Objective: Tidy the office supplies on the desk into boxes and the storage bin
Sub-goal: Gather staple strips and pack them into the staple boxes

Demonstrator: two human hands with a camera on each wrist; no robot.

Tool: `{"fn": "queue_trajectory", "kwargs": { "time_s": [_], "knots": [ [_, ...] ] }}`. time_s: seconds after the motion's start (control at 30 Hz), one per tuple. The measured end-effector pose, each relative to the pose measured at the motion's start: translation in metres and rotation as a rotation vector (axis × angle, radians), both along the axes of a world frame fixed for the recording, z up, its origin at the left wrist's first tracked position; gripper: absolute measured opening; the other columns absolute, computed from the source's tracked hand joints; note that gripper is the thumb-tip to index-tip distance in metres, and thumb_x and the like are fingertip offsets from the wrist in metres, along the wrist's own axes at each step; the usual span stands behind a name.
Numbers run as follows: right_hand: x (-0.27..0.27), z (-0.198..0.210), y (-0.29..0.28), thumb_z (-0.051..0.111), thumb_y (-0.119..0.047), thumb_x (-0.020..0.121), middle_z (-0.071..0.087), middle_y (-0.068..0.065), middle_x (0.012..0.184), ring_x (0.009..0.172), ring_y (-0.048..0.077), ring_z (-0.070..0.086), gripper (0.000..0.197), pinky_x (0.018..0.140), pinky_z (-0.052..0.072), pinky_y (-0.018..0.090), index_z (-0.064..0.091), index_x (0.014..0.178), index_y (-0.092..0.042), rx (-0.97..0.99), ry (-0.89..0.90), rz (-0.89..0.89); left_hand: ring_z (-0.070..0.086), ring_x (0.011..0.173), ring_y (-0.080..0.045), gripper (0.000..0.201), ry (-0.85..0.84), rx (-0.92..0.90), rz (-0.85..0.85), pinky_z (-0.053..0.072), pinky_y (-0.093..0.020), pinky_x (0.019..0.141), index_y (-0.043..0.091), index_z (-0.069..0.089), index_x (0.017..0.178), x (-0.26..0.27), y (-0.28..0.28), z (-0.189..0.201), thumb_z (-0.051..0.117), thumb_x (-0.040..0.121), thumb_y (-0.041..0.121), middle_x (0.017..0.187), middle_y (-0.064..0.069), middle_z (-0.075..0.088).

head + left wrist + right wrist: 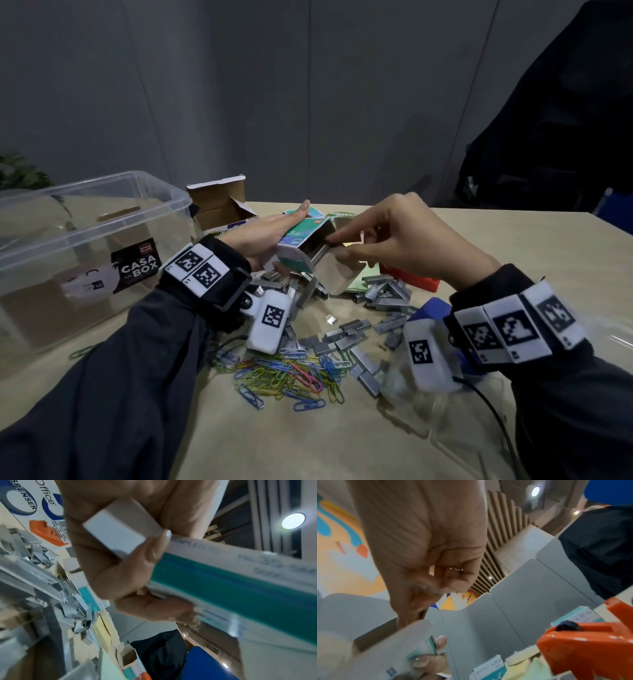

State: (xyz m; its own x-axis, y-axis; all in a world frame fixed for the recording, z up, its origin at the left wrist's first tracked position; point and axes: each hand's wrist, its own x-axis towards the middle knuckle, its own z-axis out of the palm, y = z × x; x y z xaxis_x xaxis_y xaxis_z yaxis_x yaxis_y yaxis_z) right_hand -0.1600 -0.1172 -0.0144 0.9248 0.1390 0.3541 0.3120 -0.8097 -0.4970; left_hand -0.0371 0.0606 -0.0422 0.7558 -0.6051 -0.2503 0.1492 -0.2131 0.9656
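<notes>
Dark sleeves (pixel 113 377) cover both arms. Black wristbands (pixel 219 274) carry white blocks printed with black square codes. A ring (pixel 454 569) circles one right-hand finger.

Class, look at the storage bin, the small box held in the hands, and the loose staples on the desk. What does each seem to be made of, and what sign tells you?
Storage bin: clear, glossy plastic, likely; the desk shows through its walls.
Small box, held by the left hand: thin printed cardboard, teal and white, with folded flaps.
Staples: metal, seemingly; grey strips with a dull sheen.
</notes>
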Motion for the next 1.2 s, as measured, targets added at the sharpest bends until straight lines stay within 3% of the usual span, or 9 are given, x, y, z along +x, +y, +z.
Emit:
{"fn": "queue_trajectory", "kwargs": {
  "time_s": [0.07, 0.17, 0.3, 0.43, 0.53, 0.63, 0.83, 1.0, 1.2],
  "knots": [
    [-0.001, 0.001, 0.003, 0.083, -0.039, 0.074, 0.059, -0.006, 0.066, 0.056, 0.008, 0.046, 0.034, 0.055, 0.035, 0.025, 0.075, 0.107, -0.041, -0.134, -0.066, -0.015, 0.058, 0.044, -0.016, 0.062, -0.018, 0.016, -0.030, 0.044, -0.020, 0.036, 0.004, 0.054, 0.122, -0.001, 0.001, 0.001, 0.043, 0.092, 0.058, 0.068, -0.010, 0.063],
    [-0.006, 0.005, 0.010, 0.077, -0.058, 0.071, 0.039, -0.007, 0.095, 0.078, 0.010, 0.044, 0.051, 0.063, 0.040, 0.031, 0.064, 0.120, -0.050, -0.359, -0.098, -0.066, 0.053, 0.037, -0.014, 0.056, -0.058, 0.048, -0.021, 0.038, -0.017, 0.032, 0.010, 0.055, 0.118, -0.004, 0.002, 0.001, 0.040, 0.093, 0.058, 0.060, -0.007, 0.060],
    [-0.007, 0.001, 0.015, 0.054, -0.066, 0.085, 0.030, -0.002, 0.125, 0.102, 0.022, 0.039, 0.045, 0.091, 0.043, 0.040, 0.058, 0.128, -0.051, -0.493, -0.046, -0.034, 0.052, 0.039, -0.015, 0.070, -0.102, 0.092, -0.022, 0.036, -0.017, 0.035, 0.004, 0.052, 0.128, -0.002, 0.002, 0.001, 0.046, 0.089, 0.061, 0.061, -0.007, 0.059],
    [-0.005, -0.003, 0.019, 0.029, -0.078, 0.083, 0.024, 0.001, 0.146, 0.110, 0.027, 0.038, 0.060, 0.093, 0.041, 0.044, 0.059, 0.125, -0.048, -0.635, 0.008, -0.056, 0.051, 0.047, -0.017, 0.067, -0.210, 0.169, -0.079, 0.033, -0.019, 0.042, 0.010, 0.059, 0.122, -0.006, -0.003, 0.006, 0.043, 0.088, 0.066, 0.072, -0.010, 0.059],
    [-0.004, -0.006, 0.019, 0.013, -0.088, 0.072, 0.026, 0.003, 0.144, 0.104, 0.028, 0.042, 0.084, 0.086, 0.046, 0.046, 0.066, 0.118, -0.042, -0.689, -0.002, -0.034, 0.048, 0.039, -0.010, 0.050, -0.317, 0.224, -0.104, 0.031, -0.016, 0.038, 0.014, 0.059, 0.112, -0.012, -0.009, 0.014, 0.036, 0.097, 0.057, 0.059, -0.001, 0.057],
    [-0.004, -0.006, 0.019, 0.012, -0.090, 0.071, 0.028, 0.004, 0.141, 0.102, 0.027, 0.041, 0.086, 0.082, 0.047, 0.045, 0.065, 0.118, -0.042, -0.706, -0.007, -0.013, 0.045, 0.033, -0.007, 0.040, -0.367, 0.252, -0.102, 0.028, -0.014, 0.035, 0.016, 0.057, 0.108, -0.014, -0.011, 0.018, 0.036, 0.101, 0.049, 0.046, 0.006, 0.053],
    [-0.005, -0.001, 0.021, 0.021, -0.090, 0.062, 0.030, 0.001, 0.130, 0.102, 0.021, 0.042, 0.087, 0.085, 0.046, 0.042, 0.064, 0.121, -0.043, -0.668, 0.100, 0.017, 0.047, 0.054, -0.023, 0.042, -0.259, 0.345, -0.130, 0.028, -0.020, 0.043, 0.012, 0.050, 0.095, -0.019, -0.016, 0.016, 0.040, 0.098, 0.053, 0.052, -0.001, 0.050],
    [-0.008, 0.006, 0.015, 0.029, -0.088, 0.064, 0.028, -0.002, 0.124, 0.097, 0.021, 0.051, 0.079, 0.083, 0.049, 0.042, 0.065, 0.118, -0.043, -0.567, 0.157, 0.084, 0.041, 0.052, -0.021, 0.049, -0.245, 0.370, -0.194, 0.027, -0.019, 0.042, 0.012, 0.051, 0.099, -0.018, -0.015, 0.014, 0.045, 0.092, 0.061, 0.062, -0.009, 0.054],
    [-0.015, 0.014, 0.012, 0.035, -0.083, 0.067, 0.020, -0.010, 0.122, 0.103, 0.017, 0.053, 0.075, 0.090, 0.049, 0.042, 0.062, 0.122, -0.041, -0.527, 0.249, 0.128, 0.045, 0.047, -0.014, 0.036, -0.233, 0.308, -0.202, 0.026, -0.017, 0.038, 0.015, 0.049, 0.091, -0.026, -0.012, 0.018, 0.046, 0.096, 0.050, 0.053, 0.000, 0.056]
  ]
}}
